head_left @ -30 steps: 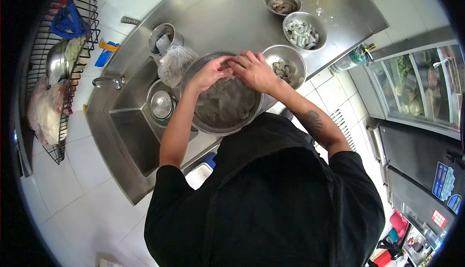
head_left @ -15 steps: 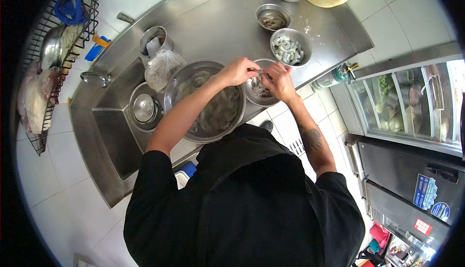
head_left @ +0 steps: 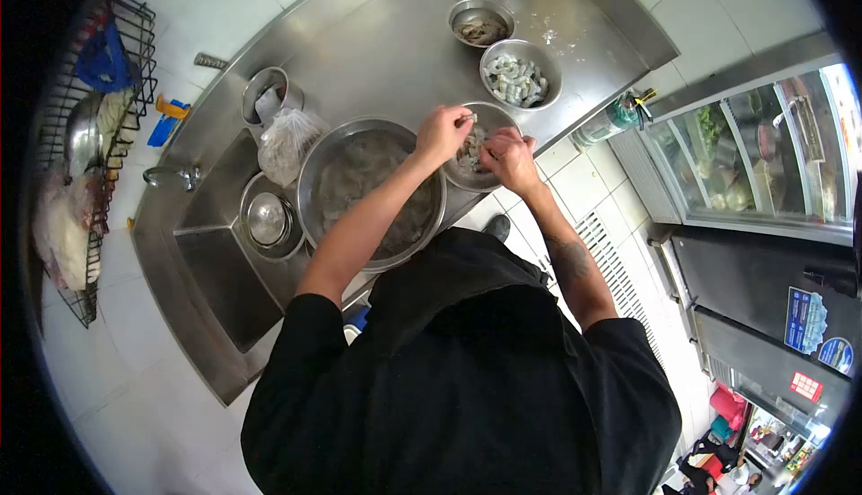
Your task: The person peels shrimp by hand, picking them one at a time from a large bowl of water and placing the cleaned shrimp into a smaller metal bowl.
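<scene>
The left hand pinches a small pale piece, probably shrimp though too small to be sure, between thumb and fingertips over the edge of a metal bowl of scraps. The right hand hangs over the bowl's other side, fingers curled inward; whether they grip anything I cannot tell. Peeled shrimp fill the bowl just beyond, and a wide basin stands beside the scraps bowl, under the left forearm.

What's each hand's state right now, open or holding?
Left hand: closed, pinching a small pale piece.
Right hand: curled over the bowl beneath it; can't tell whether it holds anything.
</scene>
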Demonstrator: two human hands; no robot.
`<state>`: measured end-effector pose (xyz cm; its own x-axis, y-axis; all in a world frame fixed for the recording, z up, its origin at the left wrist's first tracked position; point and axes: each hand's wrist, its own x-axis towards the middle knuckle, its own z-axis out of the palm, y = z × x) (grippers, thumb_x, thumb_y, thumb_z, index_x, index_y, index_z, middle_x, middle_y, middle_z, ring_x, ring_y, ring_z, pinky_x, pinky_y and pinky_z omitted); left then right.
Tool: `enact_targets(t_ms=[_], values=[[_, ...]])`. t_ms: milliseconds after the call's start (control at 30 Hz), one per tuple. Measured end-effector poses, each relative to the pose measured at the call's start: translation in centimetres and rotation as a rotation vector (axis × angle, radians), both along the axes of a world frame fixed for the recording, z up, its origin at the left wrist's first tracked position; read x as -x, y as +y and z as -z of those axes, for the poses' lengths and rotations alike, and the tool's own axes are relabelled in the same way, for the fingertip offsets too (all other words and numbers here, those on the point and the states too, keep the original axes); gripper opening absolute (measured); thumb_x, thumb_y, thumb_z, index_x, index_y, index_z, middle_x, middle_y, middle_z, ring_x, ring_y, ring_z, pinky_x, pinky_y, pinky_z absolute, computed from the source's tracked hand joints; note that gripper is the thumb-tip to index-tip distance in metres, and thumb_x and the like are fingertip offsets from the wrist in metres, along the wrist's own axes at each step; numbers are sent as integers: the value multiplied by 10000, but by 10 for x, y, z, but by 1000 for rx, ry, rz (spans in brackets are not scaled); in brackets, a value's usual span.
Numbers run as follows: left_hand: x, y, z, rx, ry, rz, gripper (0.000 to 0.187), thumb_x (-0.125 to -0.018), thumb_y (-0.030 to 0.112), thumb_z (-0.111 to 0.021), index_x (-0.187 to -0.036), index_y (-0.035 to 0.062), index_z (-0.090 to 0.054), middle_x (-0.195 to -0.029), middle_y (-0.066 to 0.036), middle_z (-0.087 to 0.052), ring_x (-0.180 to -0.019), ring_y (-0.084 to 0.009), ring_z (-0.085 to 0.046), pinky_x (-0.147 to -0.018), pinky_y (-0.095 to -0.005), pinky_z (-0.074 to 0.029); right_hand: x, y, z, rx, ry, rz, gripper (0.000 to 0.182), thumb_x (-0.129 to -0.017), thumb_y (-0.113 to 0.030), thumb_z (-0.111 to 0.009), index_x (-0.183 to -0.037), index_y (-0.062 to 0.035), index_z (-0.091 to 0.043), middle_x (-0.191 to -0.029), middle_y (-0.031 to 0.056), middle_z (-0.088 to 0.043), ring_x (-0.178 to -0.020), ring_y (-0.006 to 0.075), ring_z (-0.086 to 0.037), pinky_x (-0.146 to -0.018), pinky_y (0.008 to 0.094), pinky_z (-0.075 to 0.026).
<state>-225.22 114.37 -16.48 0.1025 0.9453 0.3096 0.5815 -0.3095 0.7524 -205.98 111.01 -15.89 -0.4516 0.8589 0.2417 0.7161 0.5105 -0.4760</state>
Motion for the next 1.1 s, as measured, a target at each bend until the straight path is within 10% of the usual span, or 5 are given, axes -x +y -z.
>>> enact_targets(t_ms=[133,433,1100], values=[[19,-1,0,287,-284,151,250,-803,-15,-709,-1039,6,-630,-818,-59,-678,-733,-92,-618,-664,-261,-502,4,-4,-3,-5,-104,181,305,-838,-320,-700,-1051,-103,-687,-1036,64,-674,-1083,269,-549,-835,512,-395],[28,-3,-14,556,-766,307,232,-881,-18,-673,-1094,-6,-581,-923,-67,-661,-850,-118,-644,-753,-269,-559,3,20,-22,153,0,-194,205,-905,-255,-611,-990,-76,-667,-954,70,-652,-1026,303,-557,-781,471,-402],[61,-11,-39,789,-561,476,111,-863,-4,-707,-954,-55,-671,-884,-105,-720,-809,-142,-692,-752,-275,-566,-4,16,-26,194,289,-280,109,-795,-150,-663,-762,-68,-599,-800,47,-591,-912,236,-560,-818,410,-343]])
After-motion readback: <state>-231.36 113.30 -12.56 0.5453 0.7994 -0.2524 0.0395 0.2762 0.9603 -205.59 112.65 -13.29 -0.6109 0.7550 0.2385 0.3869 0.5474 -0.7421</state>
